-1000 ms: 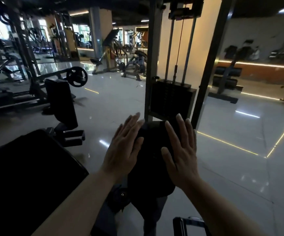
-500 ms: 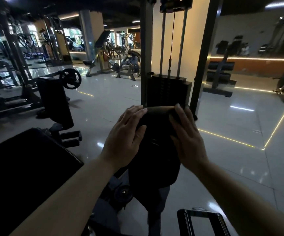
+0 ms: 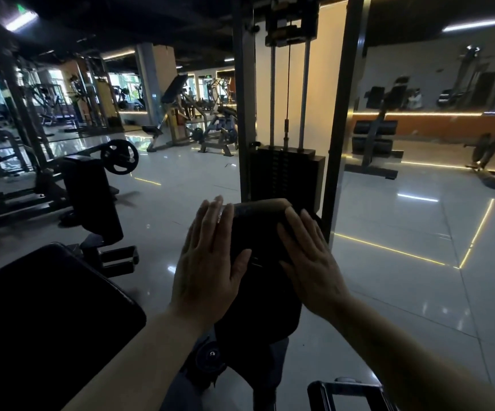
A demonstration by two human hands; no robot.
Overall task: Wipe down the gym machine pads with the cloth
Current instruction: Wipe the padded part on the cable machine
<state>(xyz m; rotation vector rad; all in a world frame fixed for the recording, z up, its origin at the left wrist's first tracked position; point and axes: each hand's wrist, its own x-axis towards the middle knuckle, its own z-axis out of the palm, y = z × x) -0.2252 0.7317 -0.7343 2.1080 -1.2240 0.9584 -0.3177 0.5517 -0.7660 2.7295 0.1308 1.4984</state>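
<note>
Where both hands meet: on the black padded upright machine pad (image 3: 258, 280), low centre of the head view, in front of the weight stack.
Left hand (image 3: 207, 268): fingers straight and together, laid flat against the pad's left side, thumb across its front.
Right hand (image 3: 311, 262): fingers straight and slightly spread, laid flat against the pad's right side, fingertips near the top edge.
Pad top: rounded, catching a dull brownish sheen between the two sets of fingertips.
Cloth: cannot tell whether one lies under either palm; nothing cloth-like shows against the dark pad.
Containers: the grey steel upright frame (image 3: 243, 114) encloses the black weight stack (image 3: 285, 173), with two chrome guide rods (image 3: 272, 96) and a thin cable running down into it.
Stack detail: separate plates too dark to count; lower part hidden behind the pad.
Second pad: a large black cushion (image 3: 41, 321) at lower left, cut off by the picture edge, almost featureless in shadow.
Below the pad: a round black knob (image 3: 210, 354) and the pad's support, partly hidden by the left forearm.
Bottom edge: a black metal handle loop (image 3: 344, 393), cut off.
Beyond: a black bench with a plate-loaded disc (image 3: 119, 157) at left, more machines far off, blurred.
Floor: glossy pale tiled floor (image 3: 403, 262) with thin yellow light strips.
</note>
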